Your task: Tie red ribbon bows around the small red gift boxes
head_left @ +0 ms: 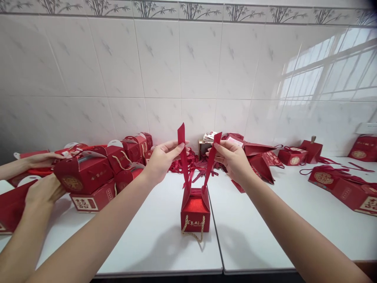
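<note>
A small red gift box (194, 221) with gold lettering stands upright on the white table in front of me. Its gold rope handle (203, 226) hangs down over the front face. From the top of the box a red ribbon (208, 167) rises in two ends, spread in a V. My left hand (163, 159) pinches the left end between thumb and fingers. The right end is pinched the same way by my right hand (231, 159). Both hands are above the box and do not touch it.
At the left, a co-worker's hands (44, 188) are among stacked red gift boxes (91, 171). A heap of red ribbons (184, 163) lies behind my box. More red boxes (353, 190) stand at the right. A seam divides the white tabletop (141, 243); a tiled wall (159, 59) rises behind.
</note>
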Demonstrator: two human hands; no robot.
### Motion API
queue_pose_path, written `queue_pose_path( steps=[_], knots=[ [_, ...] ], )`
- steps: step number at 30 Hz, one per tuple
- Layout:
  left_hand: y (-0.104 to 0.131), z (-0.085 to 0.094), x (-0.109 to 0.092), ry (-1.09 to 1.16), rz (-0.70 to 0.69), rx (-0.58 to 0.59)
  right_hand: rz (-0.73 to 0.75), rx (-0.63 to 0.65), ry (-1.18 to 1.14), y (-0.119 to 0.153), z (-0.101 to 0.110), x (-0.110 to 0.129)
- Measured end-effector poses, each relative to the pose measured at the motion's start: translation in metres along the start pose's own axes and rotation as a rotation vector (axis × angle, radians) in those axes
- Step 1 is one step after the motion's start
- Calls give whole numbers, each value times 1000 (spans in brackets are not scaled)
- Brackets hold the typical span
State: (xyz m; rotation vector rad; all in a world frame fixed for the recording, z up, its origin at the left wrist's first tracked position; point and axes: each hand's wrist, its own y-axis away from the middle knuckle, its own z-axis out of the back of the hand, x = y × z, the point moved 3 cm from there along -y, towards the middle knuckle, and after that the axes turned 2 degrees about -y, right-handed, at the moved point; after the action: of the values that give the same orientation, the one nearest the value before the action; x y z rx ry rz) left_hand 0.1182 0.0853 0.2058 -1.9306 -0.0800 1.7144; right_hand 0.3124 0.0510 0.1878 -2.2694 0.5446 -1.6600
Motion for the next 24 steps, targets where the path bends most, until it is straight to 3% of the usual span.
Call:
queue_pose_path(
  steps=[4,10,15,18,22,24],
  knots=[
    [2,-11,0,-68,-12,136,-140,42,34,-3,-15,-5],
    [7,-18,3,-402,-24,180,-24,278,156,7,-30,1],
    [6,-16,9,-378,29,239,77,325,240,13,-31,0],
    [6,-13,13,-241,123,319,235,329,373,13,-24,-3],
    [7,-10,15,99,279,372,638,387,773,16,-14,-2],
    [8,-10,16,142,336,378,782,418,955,18,-12,-3]
  ],
)
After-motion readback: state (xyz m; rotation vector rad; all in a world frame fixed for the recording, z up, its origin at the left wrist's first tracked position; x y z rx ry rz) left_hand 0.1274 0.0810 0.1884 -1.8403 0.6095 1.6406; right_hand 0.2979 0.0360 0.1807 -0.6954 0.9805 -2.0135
